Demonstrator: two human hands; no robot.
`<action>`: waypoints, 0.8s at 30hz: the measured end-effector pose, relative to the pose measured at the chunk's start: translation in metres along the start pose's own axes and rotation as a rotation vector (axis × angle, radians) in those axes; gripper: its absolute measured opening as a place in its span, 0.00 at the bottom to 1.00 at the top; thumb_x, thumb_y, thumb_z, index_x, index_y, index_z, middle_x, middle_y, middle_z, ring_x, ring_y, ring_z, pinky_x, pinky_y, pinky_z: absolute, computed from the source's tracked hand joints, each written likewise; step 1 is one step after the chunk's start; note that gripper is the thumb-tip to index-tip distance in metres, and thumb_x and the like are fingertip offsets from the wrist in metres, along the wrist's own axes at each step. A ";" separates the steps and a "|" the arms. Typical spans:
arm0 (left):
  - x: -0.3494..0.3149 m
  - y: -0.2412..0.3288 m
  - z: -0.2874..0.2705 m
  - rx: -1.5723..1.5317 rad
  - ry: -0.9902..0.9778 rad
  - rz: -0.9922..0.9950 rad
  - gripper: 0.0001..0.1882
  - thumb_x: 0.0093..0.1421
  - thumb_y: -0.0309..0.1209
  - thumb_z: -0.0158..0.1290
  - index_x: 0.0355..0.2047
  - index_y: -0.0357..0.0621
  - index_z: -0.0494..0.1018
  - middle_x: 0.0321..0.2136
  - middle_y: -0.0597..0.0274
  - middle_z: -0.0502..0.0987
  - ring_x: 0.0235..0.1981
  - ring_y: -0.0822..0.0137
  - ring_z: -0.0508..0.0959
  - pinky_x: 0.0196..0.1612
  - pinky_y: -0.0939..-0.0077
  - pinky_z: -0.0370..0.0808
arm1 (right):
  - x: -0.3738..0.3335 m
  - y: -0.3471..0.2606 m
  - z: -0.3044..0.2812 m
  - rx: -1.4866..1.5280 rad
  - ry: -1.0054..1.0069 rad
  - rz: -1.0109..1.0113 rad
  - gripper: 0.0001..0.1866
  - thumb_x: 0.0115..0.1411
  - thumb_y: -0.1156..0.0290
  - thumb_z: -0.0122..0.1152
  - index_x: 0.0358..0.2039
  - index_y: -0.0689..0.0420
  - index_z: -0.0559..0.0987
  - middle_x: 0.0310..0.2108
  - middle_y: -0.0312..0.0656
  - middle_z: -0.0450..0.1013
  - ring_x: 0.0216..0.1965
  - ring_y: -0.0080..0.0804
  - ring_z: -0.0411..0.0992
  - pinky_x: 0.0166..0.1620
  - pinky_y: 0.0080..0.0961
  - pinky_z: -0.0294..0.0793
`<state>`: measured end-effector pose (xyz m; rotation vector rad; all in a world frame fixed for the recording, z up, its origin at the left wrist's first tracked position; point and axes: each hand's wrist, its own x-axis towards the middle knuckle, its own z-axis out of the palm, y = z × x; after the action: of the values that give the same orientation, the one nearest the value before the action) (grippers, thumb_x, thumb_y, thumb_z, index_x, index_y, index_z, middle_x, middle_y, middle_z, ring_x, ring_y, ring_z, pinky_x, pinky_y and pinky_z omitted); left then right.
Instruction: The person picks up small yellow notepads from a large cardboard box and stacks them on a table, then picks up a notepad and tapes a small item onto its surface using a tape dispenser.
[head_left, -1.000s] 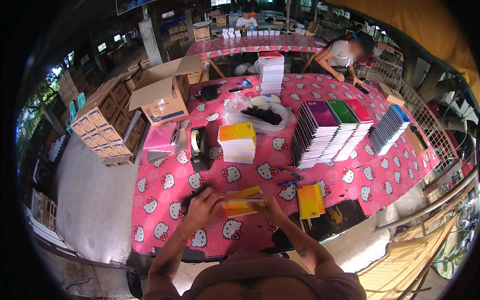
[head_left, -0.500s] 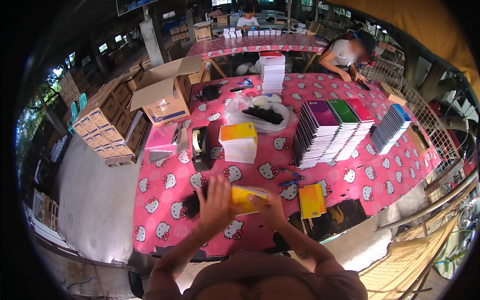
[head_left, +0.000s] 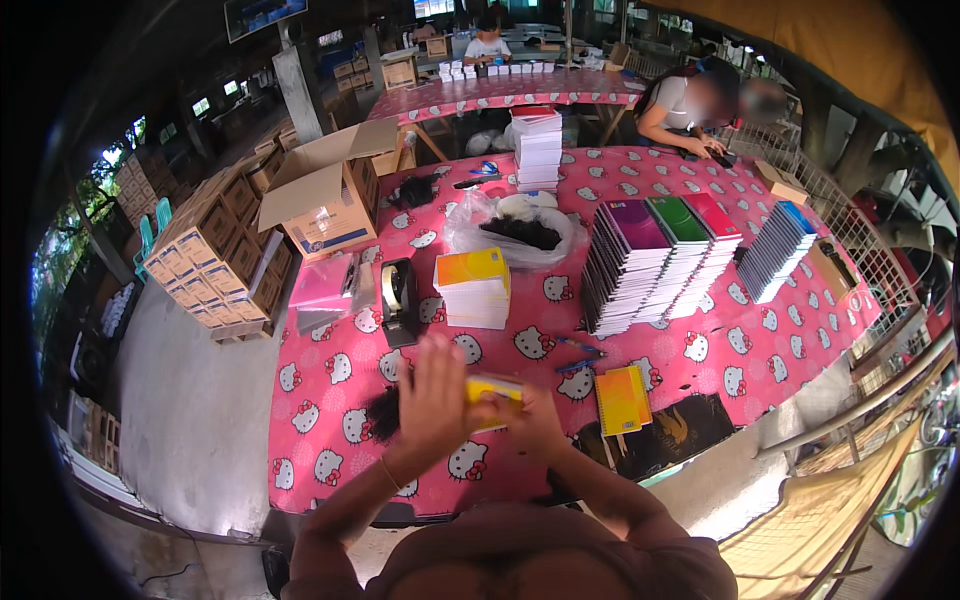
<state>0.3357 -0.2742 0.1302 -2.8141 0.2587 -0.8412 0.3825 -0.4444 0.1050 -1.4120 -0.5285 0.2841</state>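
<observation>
The right hand (head_left: 530, 418) holds a yellow notebook (head_left: 484, 387) above the near middle of the bench (head_left: 300, 440), its fingers closed on it with the thumb over the cover. The left hand (head_left: 432, 402), slightly blurred, is open and flat, fingers straight and close together, at the notebook's left edge; whether the palm presses on it cannot be told. The step in hand looks like steadying and handling that left edge. From this pose, a clean move would call for a firm right grip and a level left palm.

Just left of the left hand lies a black tuft (head_left: 383, 415). To the right are blue-handled pliers (head_left: 580, 352) and a loose yellow notebook with a coil edge (head_left: 622, 400); farther off stands a yellow-topped stack (head_left: 474, 292).

As for markings, the loose notebook's cover has a small label near its lower right corner. The black panel (head_left: 690, 432) at the near right bears a gold emblem. The open carton (head_left: 330, 215) at the far left has dark print low on its side, and the stacked cartons (head_left: 205, 270) beyond the bench's left side carry printed panels.
</observation>
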 end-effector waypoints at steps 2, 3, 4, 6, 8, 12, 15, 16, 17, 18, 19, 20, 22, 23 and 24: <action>-0.035 0.021 0.012 -0.165 -0.036 0.065 0.43 0.60 0.57 0.47 0.60 0.29 0.58 0.62 0.34 0.59 0.66 0.39 0.57 0.64 0.35 0.48 | 0.003 -0.001 -0.003 0.032 0.026 0.009 0.16 0.63 0.71 0.60 0.51 0.61 0.78 0.40 0.37 0.79 0.38 0.18 0.75 0.43 0.20 0.76; -0.041 0.025 0.015 -0.244 -0.048 0.101 0.41 0.61 0.55 0.48 0.60 0.29 0.60 0.62 0.35 0.60 0.66 0.41 0.58 0.64 0.35 0.49 | 0.003 0.009 -0.001 -0.040 0.038 -0.029 0.16 0.63 0.71 0.60 0.50 0.62 0.78 0.39 0.38 0.80 0.38 0.19 0.75 0.43 0.20 0.76; -0.011 0.021 -0.004 -0.138 -0.234 -0.049 0.42 0.60 0.56 0.49 0.60 0.29 0.59 0.62 0.35 0.60 0.67 0.42 0.57 0.64 0.36 0.49 | 0.002 0.015 -0.003 -0.120 0.060 -0.054 0.16 0.63 0.70 0.60 0.50 0.62 0.78 0.38 0.39 0.80 0.38 0.20 0.76 0.43 0.21 0.75; 0.019 -0.003 -0.016 -0.088 -0.021 -0.074 0.42 0.58 0.53 0.53 0.61 0.31 0.59 0.62 0.36 0.60 0.67 0.43 0.57 0.65 0.36 0.48 | 0.005 0.005 0.006 -0.027 0.046 -0.095 0.15 0.63 0.71 0.60 0.50 0.62 0.78 0.39 0.39 0.80 0.38 0.20 0.76 0.43 0.21 0.75; 0.010 0.004 -0.012 -0.157 0.014 -0.013 0.44 0.58 0.54 0.52 0.63 0.31 0.57 0.64 0.37 0.58 0.68 0.43 0.55 0.66 0.36 0.46 | 0.010 0.006 0.001 0.079 0.044 0.021 0.16 0.63 0.72 0.60 0.50 0.62 0.78 0.41 0.40 0.80 0.40 0.19 0.75 0.45 0.22 0.75; -0.013 0.017 0.002 -0.169 0.084 0.024 0.43 0.62 0.56 0.45 0.64 0.30 0.56 0.65 0.38 0.56 0.68 0.43 0.56 0.66 0.36 0.45 | 0.010 0.021 0.001 -0.154 0.011 -0.164 0.19 0.62 0.73 0.60 0.55 0.60 0.75 0.42 0.38 0.80 0.40 0.17 0.74 0.44 0.20 0.74; 0.013 -0.001 -0.017 -0.222 -0.016 -0.014 0.44 0.64 0.56 0.41 0.65 0.28 0.52 0.67 0.33 0.51 0.70 0.41 0.50 0.65 0.34 0.43 | 0.008 0.003 0.005 0.046 0.000 -0.121 0.21 0.62 0.72 0.61 0.56 0.61 0.75 0.43 0.38 0.79 0.42 0.18 0.74 0.46 0.21 0.74; -0.009 0.012 -0.009 -0.274 -0.101 0.056 0.44 0.65 0.57 0.39 0.65 0.27 0.51 0.67 0.33 0.50 0.70 0.41 0.49 0.66 0.34 0.42 | 0.008 0.004 0.004 0.232 0.044 0.100 0.22 0.62 0.72 0.61 0.56 0.62 0.74 0.44 0.38 0.79 0.43 0.18 0.73 0.48 0.22 0.73; -0.027 0.023 0.000 -0.322 -0.180 0.133 0.44 0.66 0.57 0.38 0.66 0.27 0.50 0.67 0.34 0.50 0.70 0.41 0.49 0.66 0.35 0.41 | 0.010 0.011 0.003 0.166 0.032 0.026 0.22 0.62 0.72 0.61 0.56 0.62 0.74 0.44 0.38 0.79 0.43 0.18 0.73 0.48 0.22 0.73; -0.038 0.027 0.013 -0.221 -0.042 0.178 0.44 0.65 0.56 0.41 0.66 0.28 0.50 0.67 0.35 0.50 0.70 0.42 0.48 0.66 0.34 0.40 | 0.013 0.022 0.002 0.100 0.019 -0.054 0.22 0.62 0.72 0.61 0.56 0.62 0.74 0.44 0.37 0.79 0.43 0.17 0.73 0.48 0.22 0.73; -0.020 0.022 0.004 -0.226 0.026 0.092 0.42 0.64 0.54 0.42 0.66 0.31 0.52 0.67 0.37 0.52 0.70 0.44 0.51 0.66 0.36 0.41 | 0.013 0.029 -0.001 0.030 0.010 -0.122 0.22 0.62 0.72 0.61 0.56 0.62 0.74 0.45 0.37 0.79 0.43 0.17 0.73 0.48 0.22 0.73; 0.011 0.008 -0.017 -0.228 0.079 0.001 0.39 0.64 0.52 0.44 0.66 0.34 0.54 0.67 0.40 0.55 0.70 0.47 0.53 0.67 0.38 0.43 | 0.012 0.025 0.001 0.041 0.012 -0.099 0.22 0.62 0.72 0.61 0.56 0.62 0.74 0.44 0.38 0.79 0.43 0.17 0.73 0.48 0.22 0.73; 0.029 -0.002 -0.026 -0.179 0.074 -0.044 0.36 0.64 0.49 0.44 0.65 0.36 0.57 0.66 0.43 0.58 0.69 0.50 0.56 0.67 0.41 0.44 | 0.010 0.009 0.006 0.067 0.018 -0.049 0.21 0.62 0.72 0.61 0.55 0.63 0.74 0.44 0.39 0.79 0.43 0.19 0.73 0.48 0.22 0.73; 0.014 0.005 -0.020 -0.176 -0.004 0.025 0.38 0.65 0.52 0.43 0.65 0.35 0.56 0.66 0.43 0.57 0.69 0.50 0.55 0.67 0.41 0.44 | 0.010 0.008 0.003 0.078 0.007 -0.047 0.21 0.62 0.73 0.61 0.56 0.62 0.74 0.44 0.39 0.79 0.44 0.19 0.74 0.49 0.23 0.73; -0.016 0.020 -0.006 -0.173 -0.083 0.095 0.39 0.65 0.54 0.41 0.65 0.34 0.56 0.66 0.43 0.57 0.69 0.49 0.55 0.67 0.40 0.43 | 0.011 0.007 -0.002 0.088 -0.004 -0.044 0.21 0.62 0.73 0.61 0.56 0.62 0.74 0.44 0.40 0.79 0.44 0.19 0.74 0.49 0.23 0.73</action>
<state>0.3171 -0.2905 0.1228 -2.9598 0.4694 -0.7114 0.3937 -0.4401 0.0994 -1.3126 -0.5437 0.2716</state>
